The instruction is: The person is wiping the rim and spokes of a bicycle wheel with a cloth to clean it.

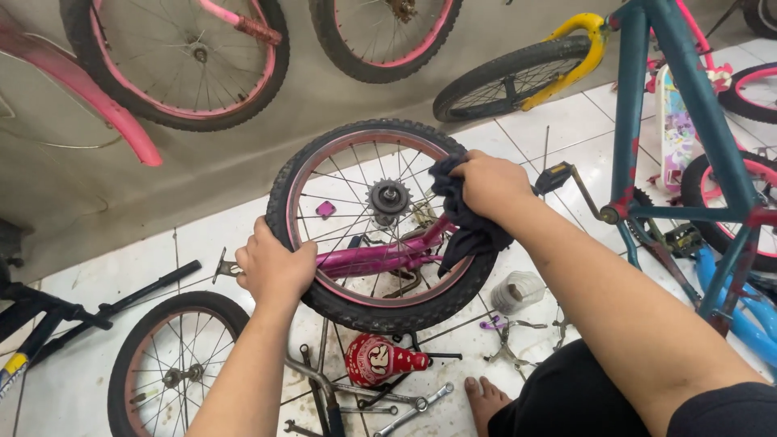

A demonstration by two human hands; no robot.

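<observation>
- The things are carried by a white tiled floor (566, 121), stained with grime near the tools.
- A second small wheel (166, 364) is laid flat at the lower left.
- A red bell-shaped part (376, 358) is seen beneath the held wheel.
- Spanners (413, 405) are scattered near a bare foot (484, 400).
- A clear plastic jar (516, 291) is lying to the right.
- A black pump (121, 303) is lying at the left.

Left hand (273, 265) raised from lower left, fingers curled in a firm grasp, forearm angled upward, right hand (490, 183) closed in a fist, palm down, right arm stretched diagonally from lower right, bare foot (484, 402) below
</observation>
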